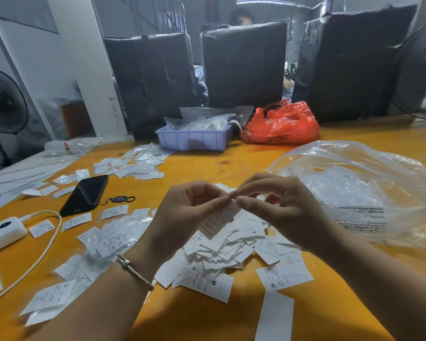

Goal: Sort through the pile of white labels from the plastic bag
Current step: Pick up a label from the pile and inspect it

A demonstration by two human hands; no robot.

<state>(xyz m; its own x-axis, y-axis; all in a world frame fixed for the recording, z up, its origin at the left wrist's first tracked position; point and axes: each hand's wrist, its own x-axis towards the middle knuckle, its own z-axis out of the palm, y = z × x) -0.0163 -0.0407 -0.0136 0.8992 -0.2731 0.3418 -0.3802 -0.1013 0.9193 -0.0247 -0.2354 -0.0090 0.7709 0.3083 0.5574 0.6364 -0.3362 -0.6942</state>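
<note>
A pile of white labels (234,252) lies on the orange table (231,161) in front of me, some printed with S or M. Both hands are raised just above the pile. My left hand (182,212) pinches a white label (217,223) at its top edge, and the label hangs down from the fingers. My right hand (278,205) meets it fingertip to fingertip and pinches the same label's top. A large clear plastic bag (369,193) lies crumpled to the right of the pile, with printed warning text on it.
Small bagged labels (113,237) are scattered across the left. A black phone (85,194) with a key fob, a white power bank (3,232) and cable lie far left. A lilac bin (194,140) and red bag (280,124) stand behind, before black-wrapped bales.
</note>
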